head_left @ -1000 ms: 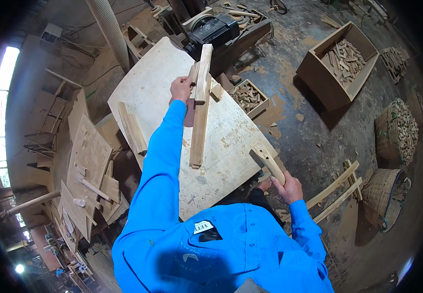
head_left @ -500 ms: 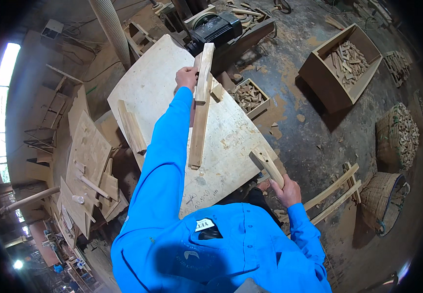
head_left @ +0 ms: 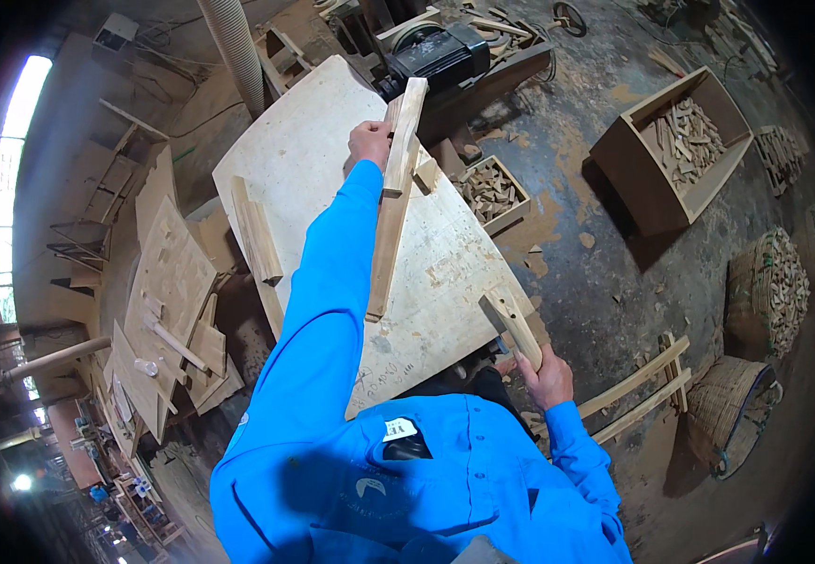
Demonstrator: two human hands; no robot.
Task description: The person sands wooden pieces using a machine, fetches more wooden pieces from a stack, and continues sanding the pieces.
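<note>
My left hand [head_left: 370,144], arm stretched out, is closed at the left edge of a pale wooden piece [head_left: 407,132] near the far end of the board-topped table [head_left: 332,103]. That piece lies over a longer, browner wooden strip [head_left: 389,254] running toward me. A small wood block [head_left: 426,176] sits against its right side. My right hand [head_left: 548,379] grips a short pale wooden bar [head_left: 518,329] at the table's near right corner. Dark holes show near the bar's far end, beside a dark-faced part. Another pale wooden piece [head_left: 257,230] lies along the table's left edge.
A black motor [head_left: 440,56] stands just past the table's far end. Wood offcuts fill a small box [head_left: 506,218], a large box [head_left: 638,174] and a woven basket [head_left: 744,291] on the right. A wooden frame [head_left: 633,402] lies near my right arm; stacked panels [head_left: 168,273] stand left.
The whole view has turned slightly, and the far pale piece appears a little more tilted to the right. Both hands keep their holds.
</note>
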